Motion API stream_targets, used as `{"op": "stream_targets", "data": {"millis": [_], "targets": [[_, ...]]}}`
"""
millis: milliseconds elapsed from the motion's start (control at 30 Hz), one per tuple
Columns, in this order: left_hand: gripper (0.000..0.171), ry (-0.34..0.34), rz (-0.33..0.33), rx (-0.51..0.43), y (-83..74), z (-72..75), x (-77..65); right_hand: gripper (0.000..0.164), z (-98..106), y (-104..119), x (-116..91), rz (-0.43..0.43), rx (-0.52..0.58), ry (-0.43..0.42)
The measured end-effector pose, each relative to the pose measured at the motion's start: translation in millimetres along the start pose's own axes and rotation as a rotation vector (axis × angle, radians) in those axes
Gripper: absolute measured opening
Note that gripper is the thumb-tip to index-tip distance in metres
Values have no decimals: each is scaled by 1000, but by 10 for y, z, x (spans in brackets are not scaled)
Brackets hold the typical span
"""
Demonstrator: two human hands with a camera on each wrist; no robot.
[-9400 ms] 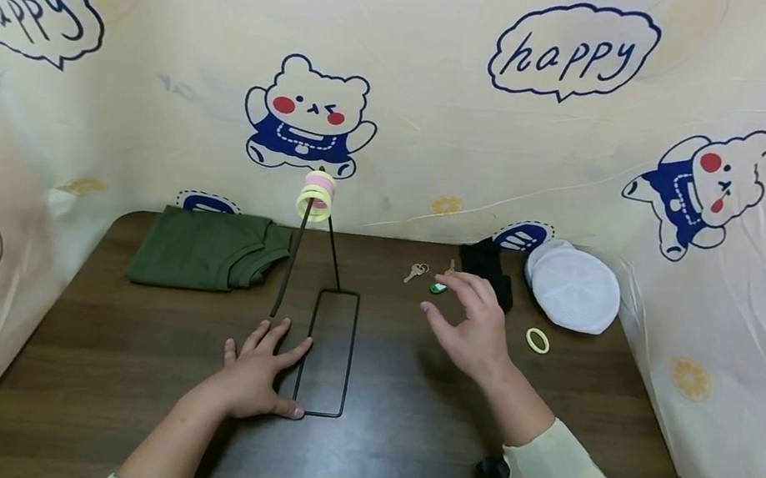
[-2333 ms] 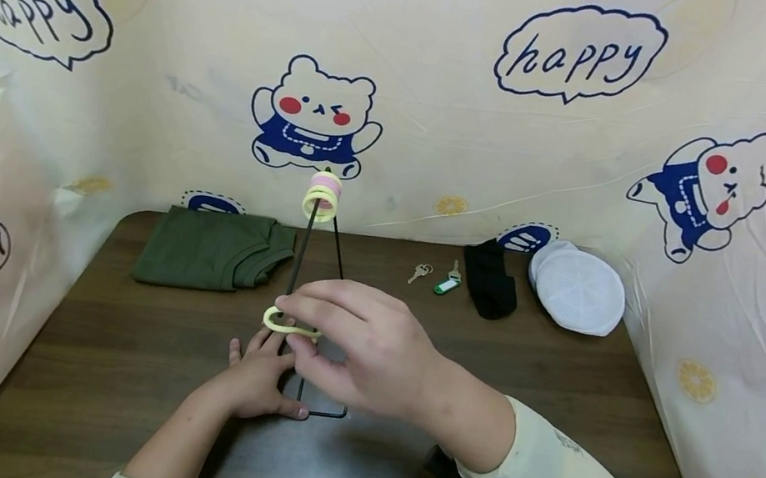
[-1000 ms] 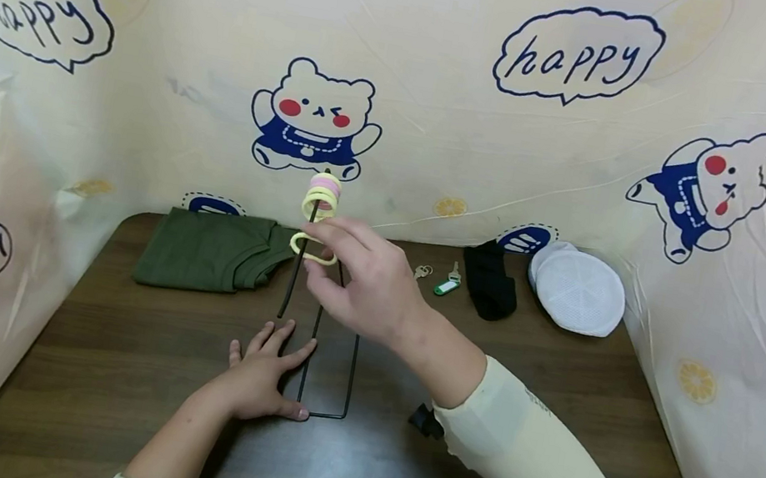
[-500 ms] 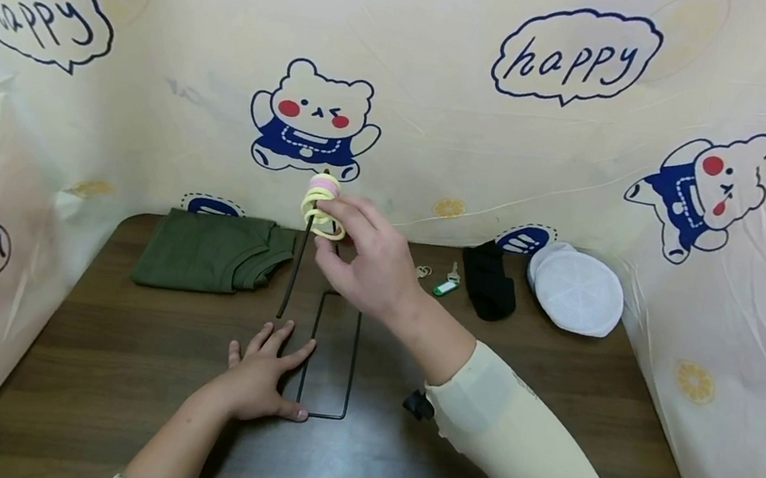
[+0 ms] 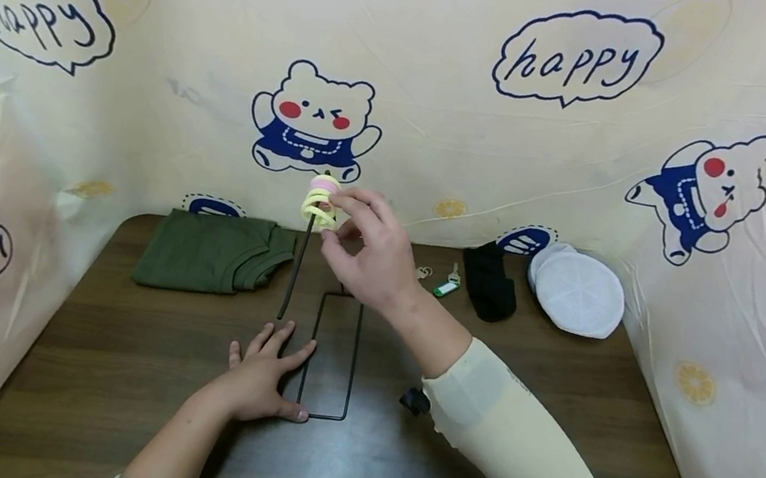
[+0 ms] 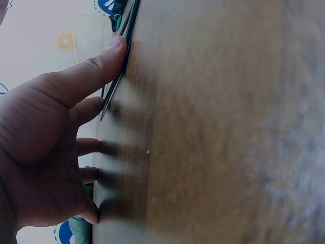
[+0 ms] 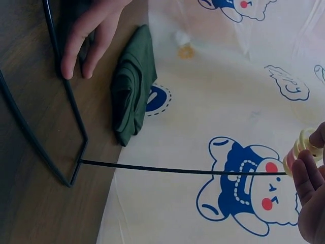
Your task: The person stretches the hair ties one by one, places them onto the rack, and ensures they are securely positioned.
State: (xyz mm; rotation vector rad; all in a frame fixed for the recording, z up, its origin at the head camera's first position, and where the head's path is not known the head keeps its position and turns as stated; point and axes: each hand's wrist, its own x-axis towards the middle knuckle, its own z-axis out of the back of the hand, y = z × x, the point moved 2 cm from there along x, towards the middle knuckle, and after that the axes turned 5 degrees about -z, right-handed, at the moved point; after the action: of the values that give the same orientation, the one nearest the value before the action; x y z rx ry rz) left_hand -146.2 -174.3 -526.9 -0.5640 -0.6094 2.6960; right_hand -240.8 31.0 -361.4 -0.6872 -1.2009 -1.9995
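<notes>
A black wire stand [image 5: 354,361] has a rectangular base on the table and a tall upright [image 7: 152,168]. From its top a free rod [image 5: 295,275] slopes down toward me. Several pale yellow and pink hair ties [image 5: 320,185] hang round the rod near the top. With thumb and fingertips, my right hand [image 5: 379,264] pinches a pale yellow hair tie [image 5: 311,219] at the near end of that bunch. My left hand [image 5: 252,382] lies with spread fingers at the base's left side. Its thumb [image 6: 96,71] touches the base wire.
A folded green garment [image 5: 206,253] lies at the back left. Toward the back right are a key with a green tag [image 5: 447,285], another key partly hidden by the right hand, a black sock [image 5: 490,282] and a white cap [image 5: 579,293]. Patterned cloth [image 5: 445,139] hangs behind the table.
The pale yellow ring by the cap is no longer on the table. My right hand has carried a hair tie up along the rod to the bunch. The left hand stays at the base.
</notes>
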Motion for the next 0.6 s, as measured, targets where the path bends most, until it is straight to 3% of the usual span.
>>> {"op": "stream_targets", "data": {"millis": [300, 600], "targets": [[110, -9, 6, 9, 47, 14, -8, 32, 60, -67, -182, -43, 48, -46], [109, -9, 0, 4, 64, 10, -12, 35, 301, -76, -601, -83, 49, -18]]}}
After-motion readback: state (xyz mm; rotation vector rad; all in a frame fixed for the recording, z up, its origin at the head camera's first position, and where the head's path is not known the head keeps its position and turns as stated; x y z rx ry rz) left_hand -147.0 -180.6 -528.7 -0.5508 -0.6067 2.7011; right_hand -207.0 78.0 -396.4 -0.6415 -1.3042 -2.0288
